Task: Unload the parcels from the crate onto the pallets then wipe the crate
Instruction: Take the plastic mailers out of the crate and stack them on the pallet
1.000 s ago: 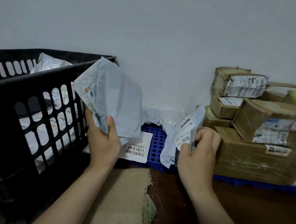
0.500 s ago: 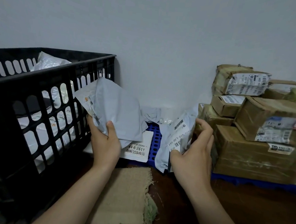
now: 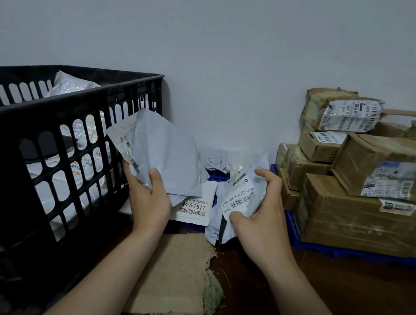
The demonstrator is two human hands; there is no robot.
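A black slotted crate [image 3: 52, 127] stands at the left with white and grey mailer bags inside. My left hand [image 3: 148, 200] grips a grey mailer bag [image 3: 164, 153] just outside the crate's right wall, above the blue pallet [image 3: 219, 177]. My right hand [image 3: 264, 221] holds a white labelled mailer bag [image 3: 245, 196] low over the pallet, next to the stacked cardboard boxes [image 3: 359, 212]. A white labelled parcel [image 3: 194, 207] lies flat on the pallet between my hands.
A frayed beige cloth [image 3: 177, 276] lies on the brown floor in front of the pallet. Several taped cardboard boxes are piled at the right on the pallet's blue edge [image 3: 345, 254]. A pale wall stands directly behind everything.
My left hand has brought the grey mailer bag down from crate-rim height toward the pallet. My right hand has lowered the white labelled bag and tilted it flatter.
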